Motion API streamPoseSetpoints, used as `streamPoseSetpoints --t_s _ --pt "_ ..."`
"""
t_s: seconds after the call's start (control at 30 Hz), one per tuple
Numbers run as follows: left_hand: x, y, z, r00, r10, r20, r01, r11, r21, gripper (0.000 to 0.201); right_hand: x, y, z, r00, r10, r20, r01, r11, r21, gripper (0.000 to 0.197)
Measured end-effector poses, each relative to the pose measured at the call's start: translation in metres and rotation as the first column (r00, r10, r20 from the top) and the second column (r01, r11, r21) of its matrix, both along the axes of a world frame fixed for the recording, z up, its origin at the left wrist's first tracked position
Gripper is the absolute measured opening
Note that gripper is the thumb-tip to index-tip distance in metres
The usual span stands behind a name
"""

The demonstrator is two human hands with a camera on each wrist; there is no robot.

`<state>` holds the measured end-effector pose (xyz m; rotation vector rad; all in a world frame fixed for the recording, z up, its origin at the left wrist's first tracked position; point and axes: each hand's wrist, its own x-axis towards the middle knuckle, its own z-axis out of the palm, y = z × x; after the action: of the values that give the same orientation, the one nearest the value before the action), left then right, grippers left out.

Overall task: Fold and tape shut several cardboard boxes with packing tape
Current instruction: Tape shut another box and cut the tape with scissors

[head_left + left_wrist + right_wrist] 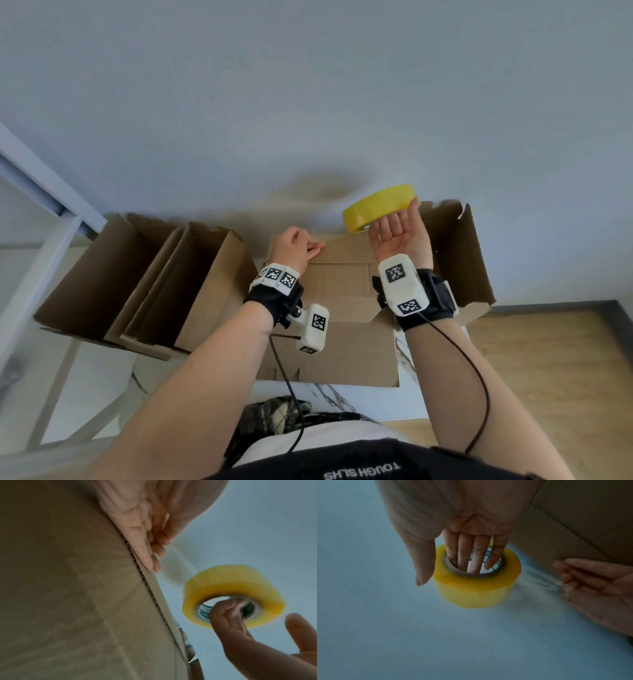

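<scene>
A flattened-topped cardboard box (342,284) lies in front of me on the table. My left hand (301,245) pinches the free end of the clear tape strip (539,578) at the box's far edge (149,588). The strip runs to a yellow packing tape roll (378,207), held in the air beyond the box's far right corner. My right hand (395,234) holds that roll with several fingers (471,557) pushed into its core and the thumb outside. The roll (233,584) is blurred.
Two open cardboard boxes (102,274) (195,284) stand at the left, and another open box (459,253) stands at the right. A pale wall (308,102) rises just behind. A white frame (41,192) is at far left and wooden floor (548,359) at right.
</scene>
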<state>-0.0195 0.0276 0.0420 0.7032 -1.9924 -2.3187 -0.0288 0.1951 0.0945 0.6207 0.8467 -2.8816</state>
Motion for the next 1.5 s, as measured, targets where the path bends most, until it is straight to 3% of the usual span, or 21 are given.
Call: streamPoseSetpoints --t_s 0.07,0.13,0.17,0.2,0.27,0.33,0.4,0.47,0.57,0.63,0.7,0.8,0.9,1.17,1.33,1.5 --pt "-0.001 0.002 0.004 1.000 -0.013 0.007 0.013 0.999 0.046 0.034 -0.004 -0.003 0.004 0.995 0.051 -0.091 -0.040 0.992 0.122 0.039" --pt "0.001 0.002 0.009 1.000 -0.030 0.005 0.030 0.994 0.103 0.033 -0.003 -0.010 0.006 0.965 0.153 -0.215 -0.041 0.890 0.453 0.047" --pt "0.003 0.000 0.009 0.999 -0.046 -0.004 0.046 0.990 0.135 0.030 0.000 -0.013 0.004 0.943 0.225 -0.245 -0.010 0.755 0.655 0.058" --pt "0.004 -0.002 0.008 0.998 -0.066 -0.016 0.068 0.983 0.168 0.026 0.002 -0.014 0.001 0.929 0.282 -0.240 0.039 0.571 0.820 0.074" --pt "0.005 -0.008 0.006 0.996 -0.082 -0.042 0.089 0.966 0.243 0.020 0.004 -0.016 -0.001 0.926 0.333 -0.179 0.130 0.164 0.978 0.100" --pt "0.004 -0.008 0.007 0.996 -0.074 -0.056 0.088 0.945 0.315 0.023 0.004 -0.016 -0.002 0.945 0.313 -0.096 0.148 -0.148 0.978 0.101" --pt "0.003 -0.005 0.010 0.997 -0.057 -0.048 0.070 0.934 0.349 0.025 0.003 -0.015 -0.007 0.957 0.291 -0.014 0.133 -0.396 0.909 0.082" --pt "0.003 -0.002 0.012 0.999 -0.040 -0.028 0.048 0.927 0.373 0.025 -0.003 -0.013 -0.014 0.973 0.231 0.000 0.125 -0.524 0.842 0.083" --pt "0.003 -0.003 0.014 0.999 -0.045 -0.005 0.044 0.926 0.374 0.022 -0.004 -0.015 -0.015 0.987 0.135 -0.092 0.141 -0.424 0.895 0.124" --pt "0.004 -0.004 0.014 0.999 -0.039 -0.001 0.036 0.921 0.388 0.021 0.000 -0.020 -0.015 0.989 0.101 -0.107 0.141 -0.429 0.892 0.126" --pt "0.004 -0.006 0.013 0.999 -0.048 -0.001 0.045 0.920 0.388 0.016 0.003 -0.022 -0.017 0.986 0.094 -0.137 0.166 -0.501 0.850 0.104" --pt "0.004 -0.006 0.017 0.996 -0.083 -0.006 0.080 0.926 0.368 0.021 0.004 -0.025 -0.018 0.966 0.138 -0.220 0.260 -0.548 0.795 0.039" --pt "0.005 -0.003 0.020 0.998 -0.061 0.015 0.049 0.907 0.418 0.032 0.004 -0.025 -0.017 0.934 0.221 -0.279 0.356 -0.566 0.743 0.020" --pt "0.003 -0.007 0.025 0.996 0.015 0.092 -0.065 0.819 0.570 0.027 0.011 -0.023 0.000 0.926 0.378 -0.027 0.269 -0.606 0.749 0.029" --pt "0.004 -0.008 0.025 0.996 0.033 0.089 -0.083 0.751 0.655 0.025 0.013 -0.024 0.028 0.902 0.346 0.259 0.109 -0.762 0.638 0.031" --pt "0.007 0.001 0.025 0.994 0.102 0.047 -0.107 0.737 0.668 0.026 0.011 -0.038 0.045 0.851 0.385 0.358 0.106 -0.793 0.600 0.046"
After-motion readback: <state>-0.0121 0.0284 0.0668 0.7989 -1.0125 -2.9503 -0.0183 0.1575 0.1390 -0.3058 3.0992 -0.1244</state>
